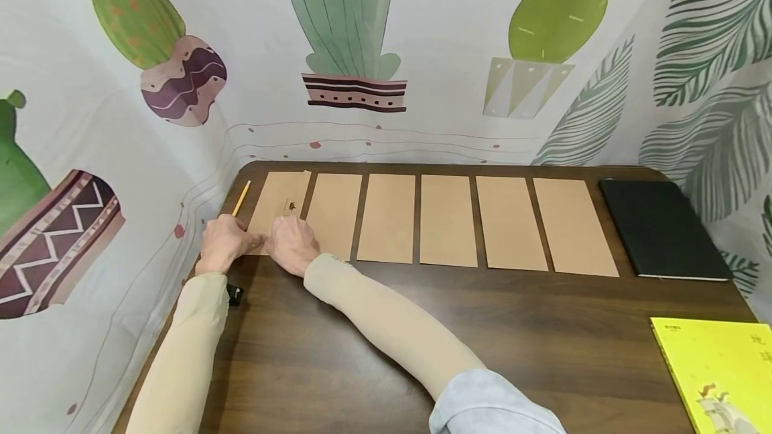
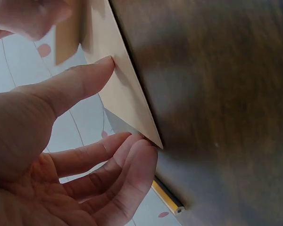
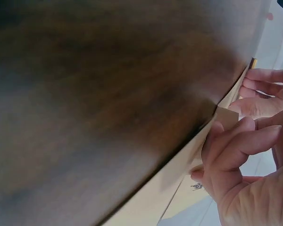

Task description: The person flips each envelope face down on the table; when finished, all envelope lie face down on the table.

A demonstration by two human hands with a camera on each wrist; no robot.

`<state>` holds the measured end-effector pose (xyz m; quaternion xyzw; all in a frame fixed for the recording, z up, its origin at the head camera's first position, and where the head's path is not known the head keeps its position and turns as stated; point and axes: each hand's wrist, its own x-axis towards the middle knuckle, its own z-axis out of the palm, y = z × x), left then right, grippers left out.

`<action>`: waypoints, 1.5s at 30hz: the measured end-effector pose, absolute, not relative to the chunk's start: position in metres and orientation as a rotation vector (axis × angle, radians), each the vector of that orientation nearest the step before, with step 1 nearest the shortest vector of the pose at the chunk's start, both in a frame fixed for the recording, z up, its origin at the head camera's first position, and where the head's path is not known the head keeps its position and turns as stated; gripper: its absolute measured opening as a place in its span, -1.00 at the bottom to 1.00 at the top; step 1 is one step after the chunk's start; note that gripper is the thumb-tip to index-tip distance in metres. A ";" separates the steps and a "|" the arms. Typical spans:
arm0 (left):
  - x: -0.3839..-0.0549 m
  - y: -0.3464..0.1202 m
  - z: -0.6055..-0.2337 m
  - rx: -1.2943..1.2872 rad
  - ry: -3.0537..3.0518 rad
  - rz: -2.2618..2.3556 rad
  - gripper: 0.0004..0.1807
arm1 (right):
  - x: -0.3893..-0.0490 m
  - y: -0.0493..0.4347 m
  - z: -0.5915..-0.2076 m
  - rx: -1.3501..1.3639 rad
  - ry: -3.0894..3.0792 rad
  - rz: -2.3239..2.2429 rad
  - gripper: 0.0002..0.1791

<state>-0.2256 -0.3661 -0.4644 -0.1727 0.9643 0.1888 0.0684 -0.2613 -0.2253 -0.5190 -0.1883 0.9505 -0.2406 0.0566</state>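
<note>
Six brown kraft-paper rectangles lie in a row along the back of the table. Both hands are at the near edge of the leftmost kraft-paper rectangle (image 1: 277, 189), which bears a small black print. My left hand (image 1: 226, 241) rests its thumb (image 2: 92, 77) on the paper, while the other fingers touch its corner from the side. My right hand (image 1: 293, 243) has curled fingers and pinches brown paper near that edge; a small raised flap (image 3: 227, 117) shows beside its fingertips in the right wrist view. Beyond the left hand lies a yellow pencil (image 1: 242, 197).
To the right stand the other kraft-paper rectangles (image 1: 386, 220), then a black notebook (image 1: 663, 230). A yellow book (image 1: 714, 374) lies at the near right corner of the wooden table (image 1: 386, 307). Cactus-printed cloth (image 1: 446, 32) hangs behind and at the left.
</note>
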 end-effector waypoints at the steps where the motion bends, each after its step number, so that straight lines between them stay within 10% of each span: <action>1: -0.226 -0.366 -0.464 -0.523 2.903 0.570 -0.32 | -0.261 -0.223 -0.518 -0.581 2.871 -0.751 -0.54; 22: -0.220 -0.386 -0.458 -0.672 2.587 1.276 -0.37 | -0.242 -0.183 -0.473 -0.669 2.819 -1.002 -0.48; 37: -0.217 -0.388 -0.451 -0.655 2.103 1.985 -0.88 | -0.244 -0.168 -0.466 -0.237 2.511 -1.365 -0.33; 45: -0.213 -0.387 -0.451 -0.636 2.020 2.028 -0.87 | -0.249 -0.164 -0.468 0.071 2.179 -1.715 -0.79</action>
